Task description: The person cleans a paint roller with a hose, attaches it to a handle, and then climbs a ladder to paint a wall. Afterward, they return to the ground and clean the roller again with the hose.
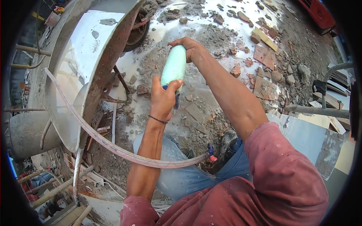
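Observation:
Both hands grip a mint-green cylinder that looks like a paint roller [174,67], held out in front of me and slightly tilted. My left hand [164,96] is closed round its near end, where a dark blue part shows beneath the fingers. At the far end, my right hand [189,49] has its fingers curled over the top; part of its grip is hidden. A clear braided hose [113,148] runs from the wheelbarrow across my left forearm. Its end, with dark blue and pink on it, rests above my lap.
On the left stands a tilted wheelbarrow [98,60] with whitish liquid in its tray and a wheel [137,35] behind. Broken bricks [266,56], rubble and white spills cover the ground. Metal bars and a metal pipe [316,110] with boards lie right; a red vehicle [320,15] is far right.

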Available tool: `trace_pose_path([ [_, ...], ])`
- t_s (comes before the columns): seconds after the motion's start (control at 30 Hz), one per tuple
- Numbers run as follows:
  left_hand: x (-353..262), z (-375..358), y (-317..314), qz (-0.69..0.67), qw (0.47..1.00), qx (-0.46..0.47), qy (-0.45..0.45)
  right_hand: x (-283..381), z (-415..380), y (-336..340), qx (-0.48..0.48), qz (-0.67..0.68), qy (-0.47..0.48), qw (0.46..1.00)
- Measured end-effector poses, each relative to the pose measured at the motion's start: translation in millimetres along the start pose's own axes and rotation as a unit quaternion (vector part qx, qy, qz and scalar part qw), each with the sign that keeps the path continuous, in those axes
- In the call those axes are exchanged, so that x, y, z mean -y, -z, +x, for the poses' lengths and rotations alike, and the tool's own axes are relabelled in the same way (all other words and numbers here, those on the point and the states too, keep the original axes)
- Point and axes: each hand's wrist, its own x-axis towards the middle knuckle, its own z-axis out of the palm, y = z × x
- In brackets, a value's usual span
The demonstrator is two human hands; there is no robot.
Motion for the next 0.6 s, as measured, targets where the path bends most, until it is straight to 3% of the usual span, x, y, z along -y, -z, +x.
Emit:
trace_pose_path([
  [0.07, -12.3, -11.2, 1.0, -0.207, 0.975, 0.031, 0.080, 2.7, 4.5, 2.8, 0.038, 0.044, 0.014, 0.998],
  [0.13, -9.8, -9.2, 6.6, -0.233, 0.967, 0.049, 0.091, 8.2, 4.3, 2.0, 0.073, 0.044, 0.045, 0.995],
  [0.2, -5.6, -8.1, 13.2, -0.379, 0.910, 0.113, 0.124, 13.8, 2.1, 0.1, 0.108, 0.045, 0.075, 0.990],
  [0.27, -2.9, -6.0, 14.7, -0.422, 0.887, 0.130, 0.133, 19.9, -1.8, -3.7, 0.137, 0.002, 0.186, 0.973],
  [0.3, -2.2, -5.5, 14.6, -0.446, 0.874, 0.137, 0.136, 18.5, -1.7, -9.9, 0.059, -0.078, 0.250, 0.963],
  [0.33, -1.4, -5.4, 14.3, -0.470, 0.860, 0.144, 0.139, 18.6, -3.8, -12.5, 0.060, -0.078, 0.246, 0.964],
  [0.37, -1.8, -4.6, 12.9, -0.472, 0.859, 0.140, 0.140, 21.8, -7.2, -13.2, -0.024, -0.300, 0.347, 0.888],
  [0.4, -1.9, -5.0, 10.1, -0.418, 0.892, 0.118, 0.122, 23.3, -6.8, -9.9, -0.105, -0.501, 0.421, 0.749],
  [0.43, 0.2, -7.6, 5.9, -0.363, 0.920, 0.097, 0.108, 24.3, -10.0, -9.8, -0.109, -0.528, 0.480, 0.692],
  [0.47, 2.0, -5.7, 0.6, -0.366, 0.919, 0.094, 0.113, 26.8, -16.7, -5.0, -0.144, -0.553, 0.474, 0.669],
  [0.53, 2.4, 0.3, -9.3, -0.254, 0.963, 0.021, 0.090, 32.3, -29.1, 9.5, -0.204, -0.651, 0.573, 0.453],
  [0.6, 0.1, 5.0, -21.1, -0.202, 0.978, -0.007, 0.056, 26.7, -43.0, 35.9, -0.236, -0.686, 0.538, 0.430],
])
